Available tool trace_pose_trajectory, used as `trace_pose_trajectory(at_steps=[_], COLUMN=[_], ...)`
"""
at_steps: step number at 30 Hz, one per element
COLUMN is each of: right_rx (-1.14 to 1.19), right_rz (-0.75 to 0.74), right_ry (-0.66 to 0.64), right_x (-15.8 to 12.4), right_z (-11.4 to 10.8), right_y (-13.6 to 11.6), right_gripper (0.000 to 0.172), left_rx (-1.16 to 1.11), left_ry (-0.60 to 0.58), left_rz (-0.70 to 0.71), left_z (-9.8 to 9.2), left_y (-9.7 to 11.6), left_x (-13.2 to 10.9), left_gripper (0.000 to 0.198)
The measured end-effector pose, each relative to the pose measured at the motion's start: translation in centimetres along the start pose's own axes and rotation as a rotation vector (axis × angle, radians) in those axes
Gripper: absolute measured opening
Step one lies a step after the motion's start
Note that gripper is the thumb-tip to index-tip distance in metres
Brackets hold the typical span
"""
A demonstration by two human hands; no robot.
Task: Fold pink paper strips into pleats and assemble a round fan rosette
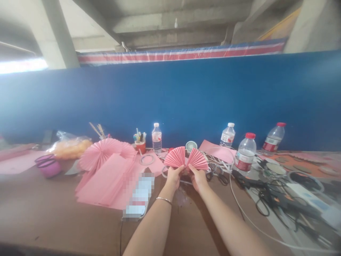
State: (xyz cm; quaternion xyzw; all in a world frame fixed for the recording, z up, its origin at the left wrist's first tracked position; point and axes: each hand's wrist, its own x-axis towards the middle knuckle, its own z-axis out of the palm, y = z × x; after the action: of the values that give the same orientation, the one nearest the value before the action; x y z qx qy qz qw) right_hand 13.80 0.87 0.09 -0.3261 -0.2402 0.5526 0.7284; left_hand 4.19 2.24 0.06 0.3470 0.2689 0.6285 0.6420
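Observation:
In the head view, my left hand [174, 176] pinches the lower end of a pleated pink paper fan [175, 157], spread upward and to the left. My right hand [197, 177] pinches a matching fan section [198, 160] that spreads to the right. A narrow gap parts the two sections at the top; near my fingertips they come close together, and I cannot tell whether they are joined. Both hands are raised over the brown table [183, 220]. To the left lie opened pink paper fans [103, 151] and a stack of pink paper sheets [106, 181].
A phone [138, 197] with a blurred screen lies left of my arms. Behind stand a water bottle [157, 138], a cup of pens [140, 144] and a small fan [191, 145]. Cables [263, 199] and more bottles [245, 154] crowd the right. A purple basket [49, 167] is far left.

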Motion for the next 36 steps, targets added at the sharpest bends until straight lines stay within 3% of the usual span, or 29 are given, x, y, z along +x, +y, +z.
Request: trace_pose_trajectory(at_steps=[10,28,36], right_rx=[-0.005,-0.014,0.064], right_rz=[0.008,0.032,0.022], right_ry=[-0.051,-0.021,-0.068], right_x=[-0.07,0.25,-0.02], right_z=[-0.20,-0.62,-0.44], right_y=[0.26,0.57,0.70], right_gripper=[0.019,0.019,0.021], left_rx=[0.111,0.234,0.175], left_ry=[-0.018,0.081,0.075], left_rz=[0.031,0.029,0.143], left_z=[0.08,-0.15,-0.18], left_y=[-0.03,-0.25,-0.57], left_x=[-0.22,-0.06,0.20], left_gripper=[0.039,0.042,0.042])
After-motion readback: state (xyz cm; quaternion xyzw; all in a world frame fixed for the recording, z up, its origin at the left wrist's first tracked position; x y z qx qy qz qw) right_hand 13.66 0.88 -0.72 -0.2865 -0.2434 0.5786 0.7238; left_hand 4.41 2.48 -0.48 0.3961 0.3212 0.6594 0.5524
